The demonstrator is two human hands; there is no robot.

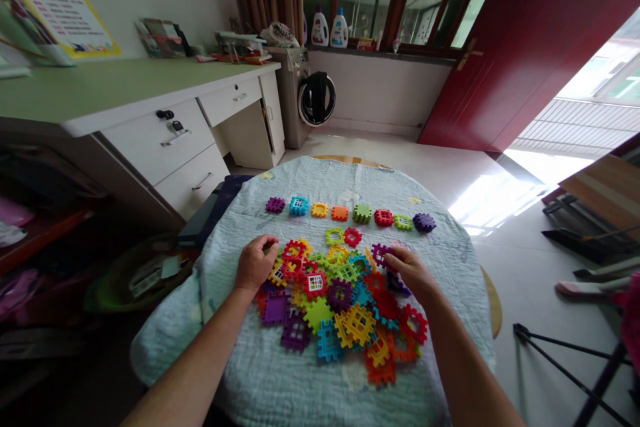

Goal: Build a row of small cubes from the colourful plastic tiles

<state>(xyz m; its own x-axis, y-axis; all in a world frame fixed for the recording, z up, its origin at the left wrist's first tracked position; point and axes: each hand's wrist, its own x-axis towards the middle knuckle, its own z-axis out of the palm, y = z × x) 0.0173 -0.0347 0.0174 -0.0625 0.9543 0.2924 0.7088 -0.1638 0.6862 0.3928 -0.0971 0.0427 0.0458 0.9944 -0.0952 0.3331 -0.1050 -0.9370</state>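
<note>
A pile of notched plastic building tiles (pixel 319 315) in many colours spreads over the cloth in front of me. My right hand (pixel 409 268) pinches a purple window tile (pixel 381 254) at the pile's right upper side. At the left upper edge my left hand (pixel 256 263) is closed with curled fingers; what it holds, if anything, is hidden. Close to it are a red tile (pixel 295 250) and a yellow window tile (pixel 278 273). Beyond the pile, small stacks of tiles stand in a row, from a purple stack (pixel 275 205) to a dark purple stack (pixel 424 222).
A pale blue cloth (pixel 240 360) covers the round table. To the left stands a desk (pixel 175 140) with drawers, and a washing machine (pixel 290 100) with its door ajar is behind. Tripod legs (pixel 565 363) stand on the floor at right, below a red door (pixel 500 53).
</note>
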